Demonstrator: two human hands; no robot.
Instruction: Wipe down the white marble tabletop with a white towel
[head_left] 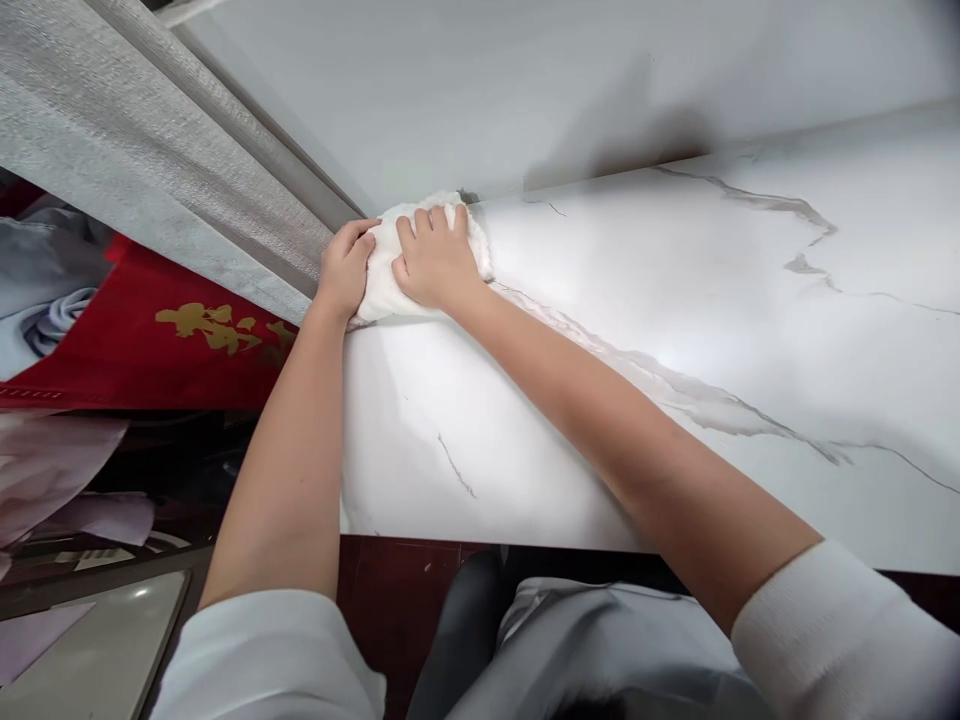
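Observation:
A thick, fluffy white cloth (386, 275) lies bunched on the far left corner of a white marble-patterned tabletop (600, 450), up against the wall. My left hand (347, 268) grips the cloth's left side, right at the table's edge. Pressing down on top of it is my right hand (439, 255), its curled fingers spread over the fabric. Both arms reach forward across the table. The underside of the cloth is hidden.
A pale grey wall (450, 90) borders the table's far side. Along the left hangs a light grey curtain (165, 140). Below it are a red cloth with gold characters (150, 350), folded fabrics (52, 290) and a beige panel (97, 640).

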